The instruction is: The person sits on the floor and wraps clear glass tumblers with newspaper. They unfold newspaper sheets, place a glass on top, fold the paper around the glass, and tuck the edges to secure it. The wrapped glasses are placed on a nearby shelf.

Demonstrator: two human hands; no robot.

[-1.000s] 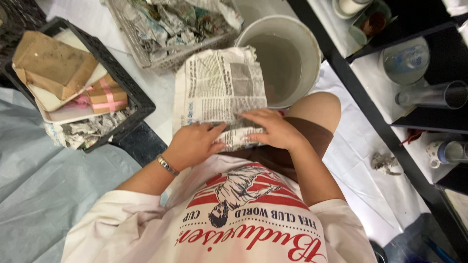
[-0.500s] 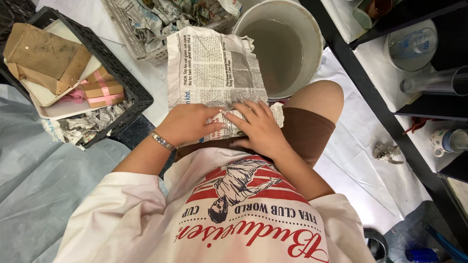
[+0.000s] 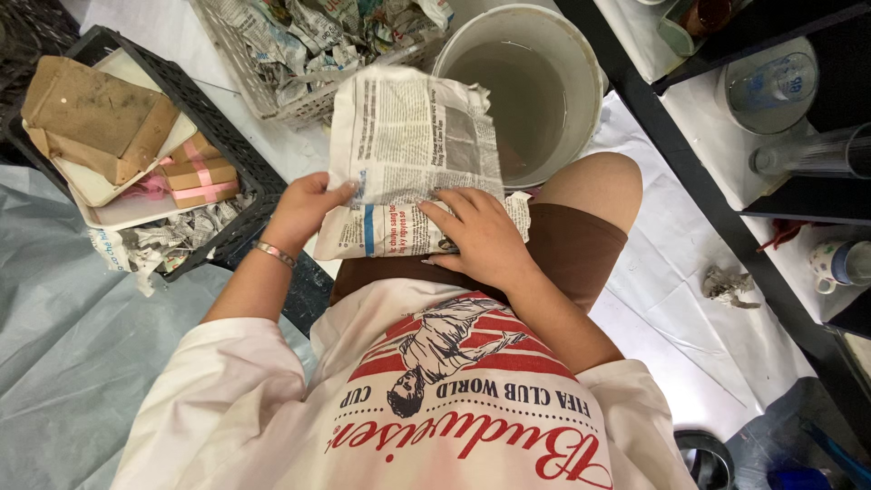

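Note:
A crumpled sheet of newspaper (image 3: 408, 154) lies across my lap and knees. My left hand (image 3: 304, 209) grips its left edge, thumb on top of the paper. My right hand (image 3: 481, 238) rests flat on the lower part of the sheet, fingers spread and pressing it against my brown shorts (image 3: 581, 254). A bracelet sits on my left wrist. The sheet's top edge reaches toward a white bucket (image 3: 594, 109) holding cloudy water just beyond my knees.
A white wire basket (image 3: 272, 95) of crumpled newspaper stands at the top. A black crate (image 3: 240, 168) at the left holds cardboard, a tray and paper scraps. A black shelf frame (image 3: 689, 172) with cups and a tube runs along the right. Grey and white sheeting covers the floor.
My left hand slid from the middle of the sheet to its left edge and took hold of it. The right hand stayed pressed on the lower part.

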